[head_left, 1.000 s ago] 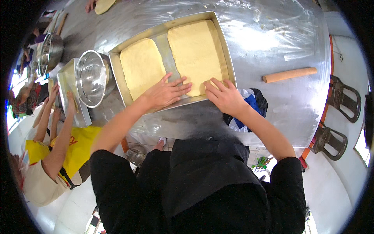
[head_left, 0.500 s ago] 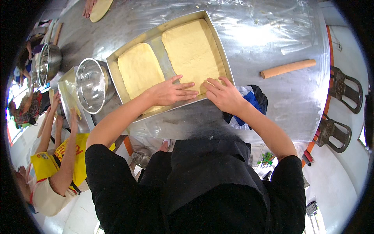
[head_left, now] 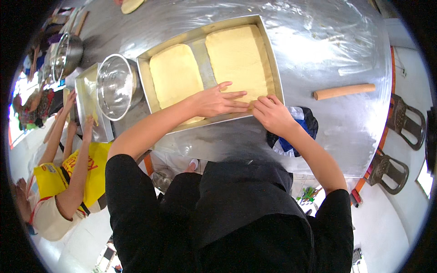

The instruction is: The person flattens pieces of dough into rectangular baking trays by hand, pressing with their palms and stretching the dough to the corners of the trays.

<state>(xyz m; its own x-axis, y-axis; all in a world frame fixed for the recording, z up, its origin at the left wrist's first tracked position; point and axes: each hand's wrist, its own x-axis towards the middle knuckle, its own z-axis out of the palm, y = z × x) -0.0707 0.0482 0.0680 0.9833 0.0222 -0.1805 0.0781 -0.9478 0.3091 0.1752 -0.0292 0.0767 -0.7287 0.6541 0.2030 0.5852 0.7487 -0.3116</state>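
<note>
Two flat sheets of pale yellow dough lie side by side in a rectangular metal baking pan point(head_left: 209, 27). The left dough sheet point(head_left: 175, 70) is smaller, with rounded corners; the right dough sheet point(head_left: 239, 57) nearly reaches the pan's right wall. My left hand point(head_left: 218, 101) rests over the near edge of the right sheet, fingers spread and pointing right. My right hand point(head_left: 274, 114) reaches over the near right corner of the pan. Its fingers are curled, with the tips pinched at the dough's near edge, beside my left fingertips.
A steel bowl point(head_left: 116, 87) stands left of the pan. A wooden rolling pin point(head_left: 344, 92) lies on the metal table point(head_left: 327, 132) at right. A blue, black and white cloth point(head_left: 289, 141) lies near my right wrist. At left, a co-worker in a yellow apron point(head_left: 88, 168) reaches into another pan point(head_left: 105, 125).
My right fingers have curled in closer to my left fingertips at the dough's edge. My left hand stays spread there. The whole view has shifted slightly.
</note>
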